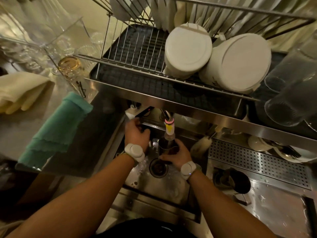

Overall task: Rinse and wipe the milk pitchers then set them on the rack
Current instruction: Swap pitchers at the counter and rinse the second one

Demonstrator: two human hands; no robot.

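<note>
Your right hand (176, 156) wraps around the milk pitcher (167, 145), holding it upright in the sink (161, 186) directly under the faucet nozzle (169, 126). Your left hand (136, 133), left of the nozzle, closes its fingers on a dark lever (145, 129). Above the nozzle, the rack (137, 54) holds white bowls (187, 48).

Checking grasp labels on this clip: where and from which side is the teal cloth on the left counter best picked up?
Pinch the teal cloth at its far folded end, coming from above. It lies flat, lengthwise along the counter edge, so only a top-down pinch gets purchase; the left hand is nearer.
</note>
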